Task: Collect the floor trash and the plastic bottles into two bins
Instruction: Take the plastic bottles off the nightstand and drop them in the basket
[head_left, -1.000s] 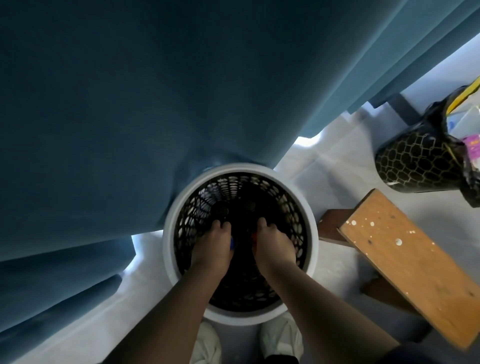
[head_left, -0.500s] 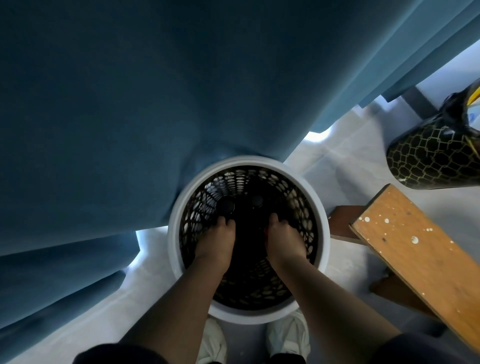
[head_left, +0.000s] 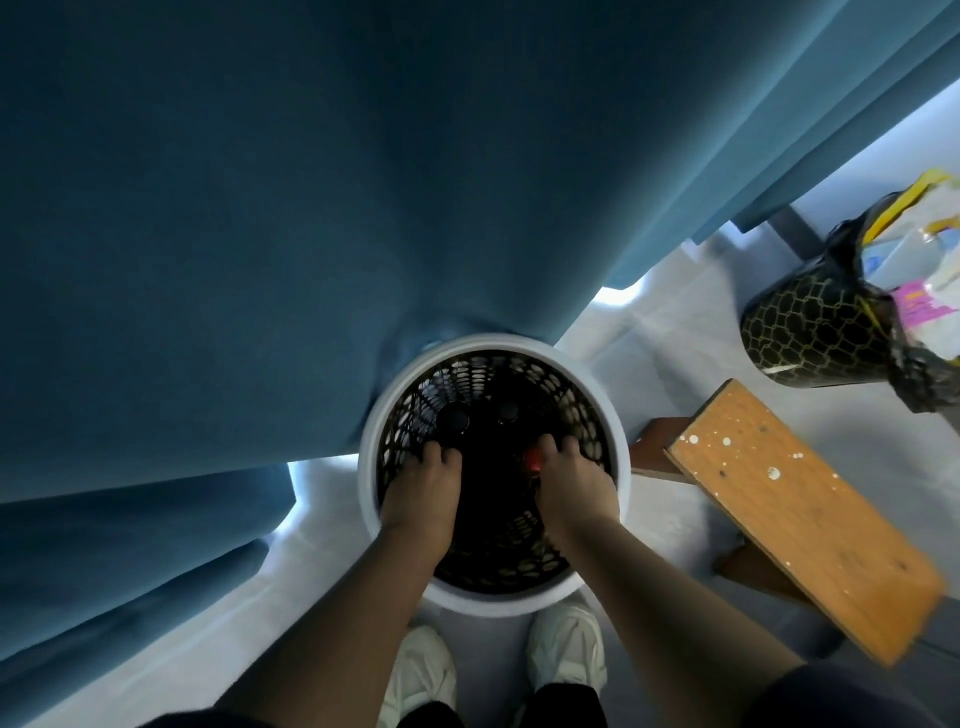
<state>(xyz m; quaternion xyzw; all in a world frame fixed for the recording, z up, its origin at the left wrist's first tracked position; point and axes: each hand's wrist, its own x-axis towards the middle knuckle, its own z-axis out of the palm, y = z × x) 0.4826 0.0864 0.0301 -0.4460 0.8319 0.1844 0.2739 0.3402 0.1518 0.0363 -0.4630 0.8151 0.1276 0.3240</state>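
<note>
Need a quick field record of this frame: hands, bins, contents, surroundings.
left hand: inside white-rimmed mesh bin, fingers curled, grip unclear
right hand: inside same bin, beside a red cap, grip unclear
bin contents: two dark caps visible, rest too dark
second bin: black-lined, far right, holding wrappers
nearby: wooden bench, blue curtain

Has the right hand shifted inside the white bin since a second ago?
Yes. The right hand moved outward from the middle toward the white bin's right wall.
</note>
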